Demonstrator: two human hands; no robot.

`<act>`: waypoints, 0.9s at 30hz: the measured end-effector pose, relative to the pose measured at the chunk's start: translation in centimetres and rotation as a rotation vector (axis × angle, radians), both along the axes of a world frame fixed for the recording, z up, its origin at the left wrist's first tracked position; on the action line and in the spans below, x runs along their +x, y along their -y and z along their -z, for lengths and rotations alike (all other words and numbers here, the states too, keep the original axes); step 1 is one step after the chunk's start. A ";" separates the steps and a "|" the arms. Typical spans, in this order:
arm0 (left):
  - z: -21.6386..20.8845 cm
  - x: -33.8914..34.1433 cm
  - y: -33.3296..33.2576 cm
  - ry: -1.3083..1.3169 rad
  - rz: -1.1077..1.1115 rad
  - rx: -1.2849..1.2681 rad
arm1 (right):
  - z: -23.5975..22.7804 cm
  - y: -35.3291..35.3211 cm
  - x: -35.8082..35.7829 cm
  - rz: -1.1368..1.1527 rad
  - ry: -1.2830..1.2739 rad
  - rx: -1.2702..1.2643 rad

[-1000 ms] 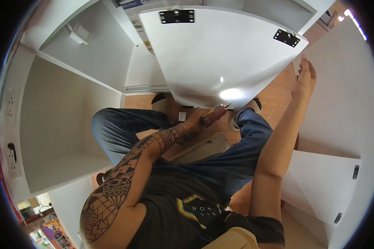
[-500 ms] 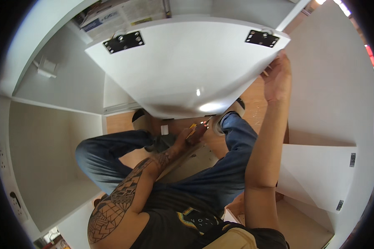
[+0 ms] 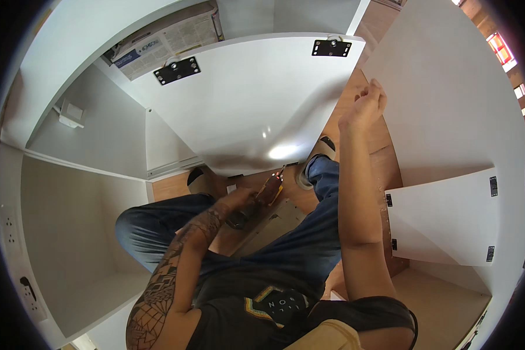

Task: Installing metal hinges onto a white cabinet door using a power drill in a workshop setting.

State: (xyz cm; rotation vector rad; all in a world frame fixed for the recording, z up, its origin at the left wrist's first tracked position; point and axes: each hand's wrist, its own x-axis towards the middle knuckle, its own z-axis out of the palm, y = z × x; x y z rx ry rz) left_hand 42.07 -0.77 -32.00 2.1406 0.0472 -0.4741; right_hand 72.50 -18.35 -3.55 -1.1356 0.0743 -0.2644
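My left hand [image 3: 246,200] is wrapped round a power drill [image 3: 269,189] with dark red-brown and yellow parts, low between my legs. Its bit points up toward the lower edge of a white door panel [image 3: 256,99], and a bright light spot shines there. Black hinge plates [image 3: 178,70] are fixed near both upper corners of the panel, with smaller dark fittings along its bottom edge. My right hand [image 3: 364,108] is raised just right of the panel, apart from its edge. Its fingers are curled in, and whatever they may hold is hidden.
Open white cabinet compartments [image 3: 81,216] stand at the left. Newspaper [image 3: 169,49] lies behind the panel's top. At the right, a smaller white panel with dark hinges [image 3: 443,219] leans near a tall white board [image 3: 443,105]. My feet rest on the wood floor [image 3: 356,151].
My right hand has come off the panel's right edge and its fingers have curled. The drill remains in my left hand, turned slightly. The view has shifted to the right.
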 end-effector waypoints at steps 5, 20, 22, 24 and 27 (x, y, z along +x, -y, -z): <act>-9.5 2.5 -5.3 -0.139 0.225 0.367 | 18.0 1.3 -2.8 0.201 -0.242 -0.520; -22.0 8.5 -2.7 0.066 0.387 0.662 | 22.1 -0.3 -20.9 -0.537 -0.584 -1.491; -20.7 9.8 -1.9 0.122 0.503 0.626 | 21.0 0.7 -20.2 -0.455 -0.497 -1.456; -21.0 10.2 -1.4 0.162 0.610 0.595 | 18.4 2.6 -18.3 -0.529 -0.396 -1.315; -22.3 9.2 0.1 -0.042 0.722 0.611 | 10.8 5.6 -15.8 -0.701 -0.301 -0.969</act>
